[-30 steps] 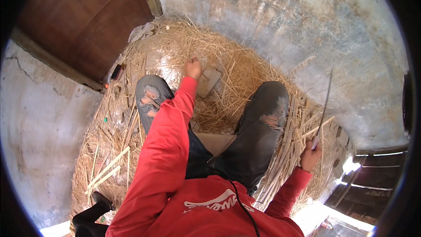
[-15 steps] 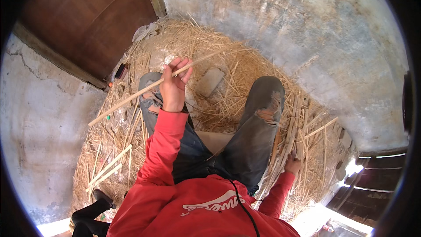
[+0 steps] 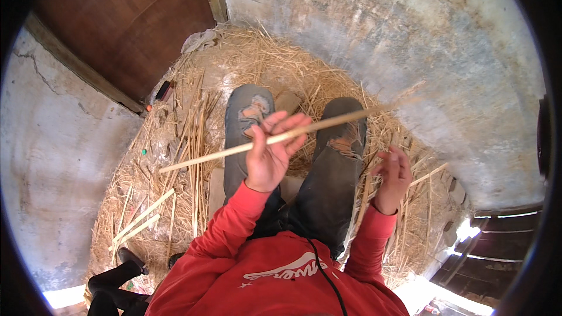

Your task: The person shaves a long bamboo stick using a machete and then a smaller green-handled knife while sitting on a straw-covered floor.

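My left hand [image 3: 270, 153] is raised over my knees and grips a long pale reed stalk [image 3: 206, 157] that runs from lower left to upper right across both legs. My right hand [image 3: 393, 177] hovers beside my right knee with fingers spread and nothing in it, a little below the stalk's far end. I sit on the ground in ripped dark jeans and a red top, with straw [image 3: 193, 134] heaped all around my legs.
A brown wooden door [image 3: 126, 20] stands at the upper left, and rough grey plaster walls [image 3: 410, 41] curve around. Several loose cut stalks [image 3: 140, 217] lie on the straw at lower left. A flat stone [image 3: 288, 102] sits between my feet. Dark steps [image 3: 503, 246] are at lower right.
My left hand has lifted the stalk from the straw and swung it across my legs. My right hand rose from the straw at my right side and let go of a thin stalk.
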The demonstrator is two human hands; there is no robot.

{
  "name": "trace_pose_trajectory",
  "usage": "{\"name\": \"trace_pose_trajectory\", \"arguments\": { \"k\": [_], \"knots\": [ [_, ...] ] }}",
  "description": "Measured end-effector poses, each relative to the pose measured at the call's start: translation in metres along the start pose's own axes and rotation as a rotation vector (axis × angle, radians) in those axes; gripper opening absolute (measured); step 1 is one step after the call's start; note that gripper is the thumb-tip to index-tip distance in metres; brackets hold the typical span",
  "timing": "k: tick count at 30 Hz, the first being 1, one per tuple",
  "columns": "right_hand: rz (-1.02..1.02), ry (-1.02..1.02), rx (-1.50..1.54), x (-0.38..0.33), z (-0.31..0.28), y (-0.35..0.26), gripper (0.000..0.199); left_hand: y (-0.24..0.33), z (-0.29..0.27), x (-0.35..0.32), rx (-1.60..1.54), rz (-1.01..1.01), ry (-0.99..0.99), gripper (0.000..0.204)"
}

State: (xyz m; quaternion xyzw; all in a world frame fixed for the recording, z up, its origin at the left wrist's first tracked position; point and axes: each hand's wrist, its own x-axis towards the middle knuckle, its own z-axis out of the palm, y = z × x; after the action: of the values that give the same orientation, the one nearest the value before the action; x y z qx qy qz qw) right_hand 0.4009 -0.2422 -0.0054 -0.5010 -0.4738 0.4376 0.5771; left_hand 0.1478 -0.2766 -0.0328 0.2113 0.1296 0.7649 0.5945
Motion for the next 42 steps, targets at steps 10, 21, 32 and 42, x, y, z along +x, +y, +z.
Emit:
{"name": "trace_pose_trajectory", "arguments": {
  "k": [10,21,32,42],
  "knots": [
    [0.07,-0.263,0.225,-0.01,0.075,0.008,0.022,-0.002,-0.045,-0.073,0.424,-0.686,-0.288,0.069],
    [-0.042,0.115,0.286,0.02,0.028,0.022,0.023,0.162,-0.203,-0.113,0.554,-0.142,0.287,0.052],
    [0.014,0.237,0.364,0.016,0.04,0.049,0.024,0.03,-0.483,-0.307,2.007,-0.794,0.448,0.058],
    [0.013,0.162,0.303,0.004,0.063,0.047,0.021,0.031,-0.474,-0.342,2.039,-0.693,0.316,0.056]
  ]
}}
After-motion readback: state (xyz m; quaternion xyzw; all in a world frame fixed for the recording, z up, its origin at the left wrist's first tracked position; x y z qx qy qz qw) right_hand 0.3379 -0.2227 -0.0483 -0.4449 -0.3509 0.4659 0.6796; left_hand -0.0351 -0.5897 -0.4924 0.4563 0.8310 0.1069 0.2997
